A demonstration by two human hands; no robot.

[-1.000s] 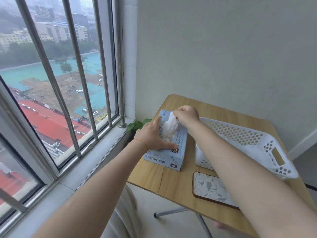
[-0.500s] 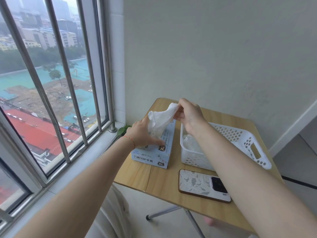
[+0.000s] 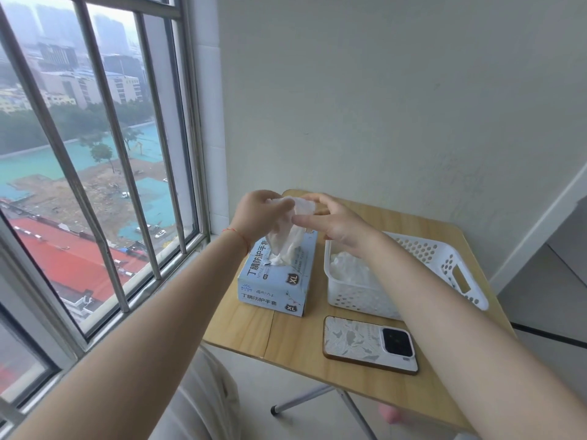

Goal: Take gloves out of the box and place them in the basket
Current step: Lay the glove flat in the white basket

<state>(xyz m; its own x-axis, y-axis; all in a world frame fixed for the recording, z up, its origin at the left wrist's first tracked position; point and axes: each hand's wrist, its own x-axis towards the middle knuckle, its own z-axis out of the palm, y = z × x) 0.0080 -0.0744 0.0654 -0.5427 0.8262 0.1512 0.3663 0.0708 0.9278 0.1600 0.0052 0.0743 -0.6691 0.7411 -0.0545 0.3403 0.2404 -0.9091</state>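
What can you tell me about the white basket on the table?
The basket is white plastic, rectangular, its walls dotted with round holes and a cut-out handle slot at its far right end. It stands upright on the wooden table, right of the glove box with a narrow gap, behind the phone. Crumpled white gloves lie inside. The right forearm crosses above it.
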